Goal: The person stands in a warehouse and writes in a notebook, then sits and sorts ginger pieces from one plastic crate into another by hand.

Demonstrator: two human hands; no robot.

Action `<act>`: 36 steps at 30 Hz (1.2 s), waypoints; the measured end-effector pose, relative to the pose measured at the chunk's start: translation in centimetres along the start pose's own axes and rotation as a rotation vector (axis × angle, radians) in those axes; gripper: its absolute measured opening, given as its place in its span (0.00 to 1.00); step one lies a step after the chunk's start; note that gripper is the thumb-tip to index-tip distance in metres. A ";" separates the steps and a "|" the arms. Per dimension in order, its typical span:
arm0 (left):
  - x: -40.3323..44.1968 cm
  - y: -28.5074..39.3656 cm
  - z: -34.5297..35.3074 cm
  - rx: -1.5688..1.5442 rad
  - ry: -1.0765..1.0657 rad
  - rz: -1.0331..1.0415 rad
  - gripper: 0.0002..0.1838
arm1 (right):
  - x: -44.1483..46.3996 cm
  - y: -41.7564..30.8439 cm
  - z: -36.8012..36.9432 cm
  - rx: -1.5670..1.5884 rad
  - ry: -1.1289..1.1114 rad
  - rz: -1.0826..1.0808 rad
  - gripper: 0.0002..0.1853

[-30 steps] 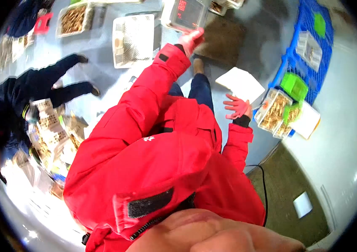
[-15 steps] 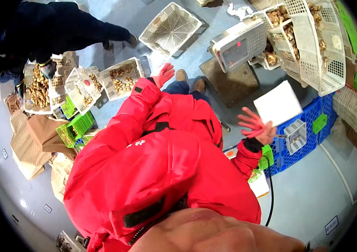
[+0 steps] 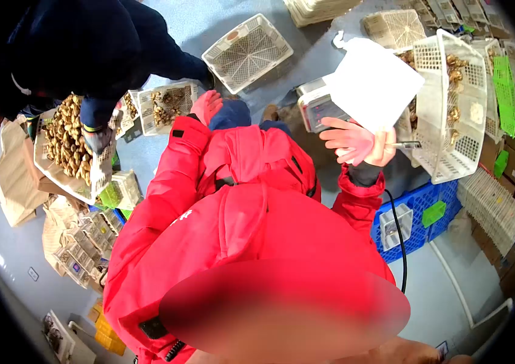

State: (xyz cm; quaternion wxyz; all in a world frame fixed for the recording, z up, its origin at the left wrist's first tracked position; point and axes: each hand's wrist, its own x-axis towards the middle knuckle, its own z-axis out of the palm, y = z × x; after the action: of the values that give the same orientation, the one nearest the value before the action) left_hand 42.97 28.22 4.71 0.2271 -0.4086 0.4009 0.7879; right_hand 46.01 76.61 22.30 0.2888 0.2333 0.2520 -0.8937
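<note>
The right hand (image 3: 354, 142) holds a white sheet (image 3: 376, 77) by its lower end, fingers spread; a slim metal rod (image 3: 408, 145) projects past the thumb side. The sheet is above the floor and partly covers the scale (image 3: 318, 109) from view. The left hand (image 3: 208, 107) is near a crate of brownish pieces (image 3: 171, 110); how wide its grip stands cannot be told. At left, a co-worker in dark clothing (image 3: 87, 48) bends beside a fuller crate (image 3: 44, 150).
</note>
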 end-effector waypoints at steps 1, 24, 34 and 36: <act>0.5 0.0 0.8 -0.006 0.018 -0.008 0.24 | 1.0 -1.1 0.4 0.007 -0.015 0.049 0.34; 1.9 -1.4 7.1 -0.114 0.013 0.007 0.24 | 5.3 -4.9 9.8 0.125 -0.429 0.408 0.56; 0.5 -4.9 2.4 -0.345 -0.048 0.031 0.22 | 5.4 -5.7 8.7 -0.107 -0.258 0.447 0.48; -1.2 -3.7 4.3 -0.264 0.128 0.061 0.23 | 5.3 -5.2 10.7 -0.135 -0.258 0.428 0.48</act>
State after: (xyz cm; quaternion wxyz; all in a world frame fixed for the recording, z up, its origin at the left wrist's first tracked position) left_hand 44.22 33.81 5.51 0.1210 -0.4720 0.3197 0.8126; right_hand 35.99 71.91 29.09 0.5160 0.1457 0.2173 -0.8156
